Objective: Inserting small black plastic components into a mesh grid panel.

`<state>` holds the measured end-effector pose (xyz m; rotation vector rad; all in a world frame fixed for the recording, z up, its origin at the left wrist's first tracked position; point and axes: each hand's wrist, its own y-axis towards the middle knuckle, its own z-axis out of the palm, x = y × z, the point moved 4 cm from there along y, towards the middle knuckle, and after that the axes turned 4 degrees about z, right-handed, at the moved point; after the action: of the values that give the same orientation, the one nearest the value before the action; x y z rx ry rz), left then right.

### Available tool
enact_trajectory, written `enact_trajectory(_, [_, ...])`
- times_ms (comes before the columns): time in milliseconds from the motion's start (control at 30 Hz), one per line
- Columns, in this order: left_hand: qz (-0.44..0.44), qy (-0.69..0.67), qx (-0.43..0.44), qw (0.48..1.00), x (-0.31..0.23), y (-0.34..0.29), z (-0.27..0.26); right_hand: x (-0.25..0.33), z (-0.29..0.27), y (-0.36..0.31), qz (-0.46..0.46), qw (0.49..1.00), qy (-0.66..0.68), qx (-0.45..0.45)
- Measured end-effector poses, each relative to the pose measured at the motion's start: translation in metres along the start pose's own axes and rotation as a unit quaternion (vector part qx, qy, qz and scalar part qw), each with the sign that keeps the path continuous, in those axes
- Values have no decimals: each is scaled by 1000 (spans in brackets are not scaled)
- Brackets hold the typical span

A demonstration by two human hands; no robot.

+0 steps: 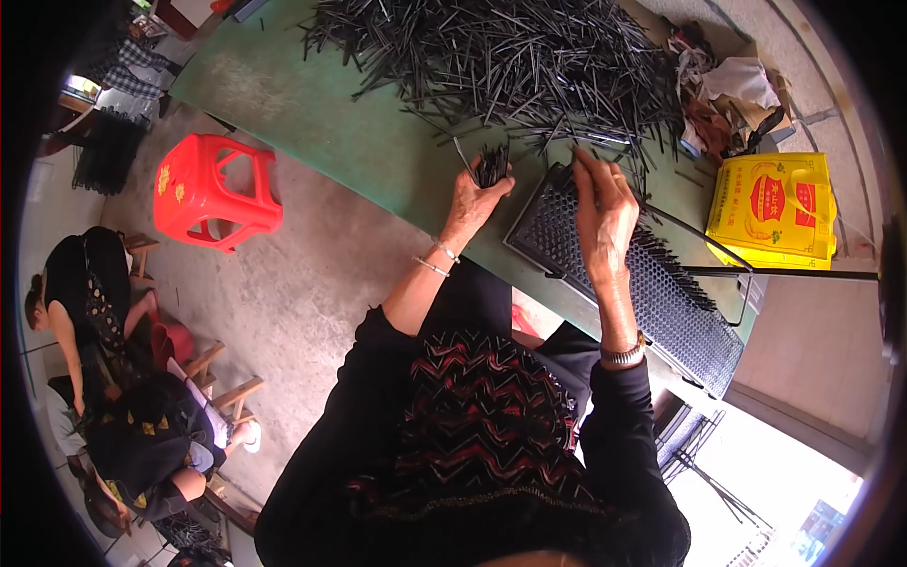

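My left hand [472, 200] is closed round a bundle of short thin black sticks [491, 166], their ends pointing up and away. To its right lies a long perforated tray [652, 302], a black frame with a grid of many small holes, slanting down to the near right. Black sticks stand in a row along its far right side. Over the tray's far end is my right hand [607, 203], its fingers pinched together at the tips. Whatever lies between those fingertips is too small to make out.
A large heap of loose black sticks [510, 66] covers the far part of the green table [312, 123]. A yellow bag [770, 210] and a box of scraps [737, 94] stand at the right. On the floor at left are a red stool [213, 189] and seated people [90, 293].
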<state>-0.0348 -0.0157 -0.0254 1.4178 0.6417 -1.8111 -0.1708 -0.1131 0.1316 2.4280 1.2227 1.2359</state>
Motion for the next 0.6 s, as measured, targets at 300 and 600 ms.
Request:
enact_trajectory(300, [-16,54,91,994,-27,-21,22,-11,40,21,99,972,79,198])
enact_trajectory(600, [6,28,9,1000,-15,-2,8,-7,-44,23,147,978,148,15])
